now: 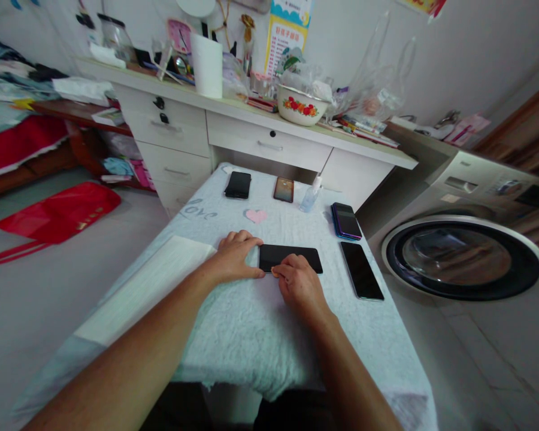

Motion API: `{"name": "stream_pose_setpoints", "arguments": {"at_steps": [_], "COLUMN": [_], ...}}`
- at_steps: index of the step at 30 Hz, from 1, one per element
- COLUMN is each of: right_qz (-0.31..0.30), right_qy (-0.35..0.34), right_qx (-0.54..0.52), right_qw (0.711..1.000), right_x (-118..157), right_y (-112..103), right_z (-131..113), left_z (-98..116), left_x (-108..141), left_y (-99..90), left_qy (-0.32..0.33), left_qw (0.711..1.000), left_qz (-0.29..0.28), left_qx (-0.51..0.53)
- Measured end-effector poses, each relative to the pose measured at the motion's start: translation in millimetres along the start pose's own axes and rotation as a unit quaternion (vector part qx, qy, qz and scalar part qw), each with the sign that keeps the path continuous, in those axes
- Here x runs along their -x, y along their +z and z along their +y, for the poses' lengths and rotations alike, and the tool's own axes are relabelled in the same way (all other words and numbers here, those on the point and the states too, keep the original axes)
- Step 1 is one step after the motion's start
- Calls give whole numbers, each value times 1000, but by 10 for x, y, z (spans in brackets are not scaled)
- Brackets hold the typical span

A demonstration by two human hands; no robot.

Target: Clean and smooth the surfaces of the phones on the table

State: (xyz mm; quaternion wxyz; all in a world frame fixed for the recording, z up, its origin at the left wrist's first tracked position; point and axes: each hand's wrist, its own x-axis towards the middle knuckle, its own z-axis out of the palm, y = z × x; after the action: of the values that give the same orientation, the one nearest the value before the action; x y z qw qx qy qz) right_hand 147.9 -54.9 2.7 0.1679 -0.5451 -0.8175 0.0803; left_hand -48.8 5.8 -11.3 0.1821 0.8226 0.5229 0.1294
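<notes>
A black smartphone [291, 257] lies flat on the cloth-covered table, its long side across my view. My left hand [237, 256] holds the phone's left end, thumb at the near corner and forefinger at the far one. Curled over the near edge of the screen, my right hand [300, 284] pinches a small orange piece [275, 272] against it. Most of that piece is hidden by the fingers, so I cannot tell its kind. Right of the hands rests another black phone [362, 270], with stacked phones [346, 221] just beyond it.
Toward the table's far side are a black phone or case [238, 185], a brown phone [284, 189] and a clear spray bottle [311, 195]. A folded white cloth [148, 287] lies under my left forearm. A washing machine [462, 257] stands right; a white desk [269, 140] is behind.
</notes>
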Motion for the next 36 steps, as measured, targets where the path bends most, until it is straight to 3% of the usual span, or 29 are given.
{"name": "stream_pose_setpoints", "arguments": {"at_steps": [36], "right_qz": [48], "right_qy": [77], "right_qx": [-10], "right_qw": [996], "right_x": [120], "right_y": [-70], "right_z": [279], "left_z": [-32], "left_x": [1], "left_y": [11], "left_qy": [9], "left_qw": [1000], "left_qz": [-4], "left_qx": [1]}}
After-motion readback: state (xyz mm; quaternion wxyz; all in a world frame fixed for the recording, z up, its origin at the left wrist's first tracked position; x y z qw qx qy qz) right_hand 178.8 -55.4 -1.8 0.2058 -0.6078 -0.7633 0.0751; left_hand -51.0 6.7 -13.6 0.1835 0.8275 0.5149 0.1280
